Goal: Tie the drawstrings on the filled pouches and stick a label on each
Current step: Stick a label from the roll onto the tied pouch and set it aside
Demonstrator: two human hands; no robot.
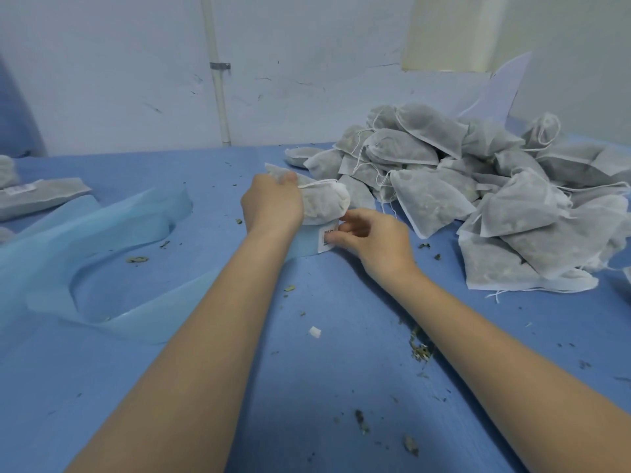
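Two bare forearms run up from the bottom edge over a blue table (324,387) strewn with dry leaf bits (420,349) and one small white scrap (314,332). At centre, the left hand (273,206) is curled over the top of a filled white pouch (326,204), gripping it where the neck gathers. Just at 5 o'clock of the pouch, the right hand (374,238) pinches a white printed label (327,237) between thumb and fingertips, at the end of a pale blue backing strip (112,233) that loops away toward 9 o'clock. At 2 o'clock lies a heap of pouches (478,186), drawstrings trailing. At the left edge, 10 o'clock, a flat pouch (41,196) bears a label. A white pipe (218,83) climbs the wall at 12 o'clock.
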